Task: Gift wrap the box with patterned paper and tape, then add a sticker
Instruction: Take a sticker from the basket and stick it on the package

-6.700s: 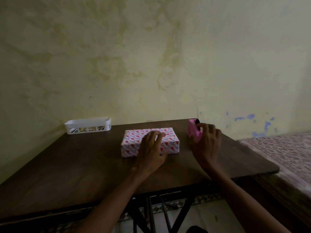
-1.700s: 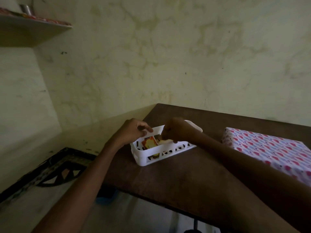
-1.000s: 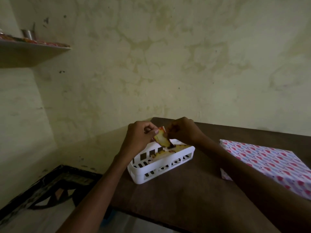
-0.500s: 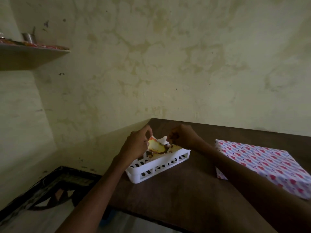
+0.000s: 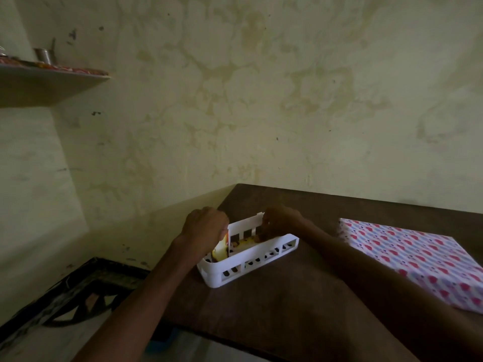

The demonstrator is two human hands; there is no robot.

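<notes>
The wrapped box, in white paper with red hearts, lies on the dark wooden table at the right. A white slotted basket stands near the table's left corner with yellow and orange stickers inside. My left hand holds a yellow-orange sticker sheet upright at the basket's left end. My right hand reaches into the basket with curled fingers, pinching at the stickers; what it holds is hidden.
A wall shelf with a metal cup hangs at the upper left. The stained wall stands right behind the table. A dark patterned mat lies on the floor to the left, below the table's edge.
My left hand has lowered the sticker sheet from above the basket to its left end. My right hand has dipped deeper into the basket. The view shifted slightly.
</notes>
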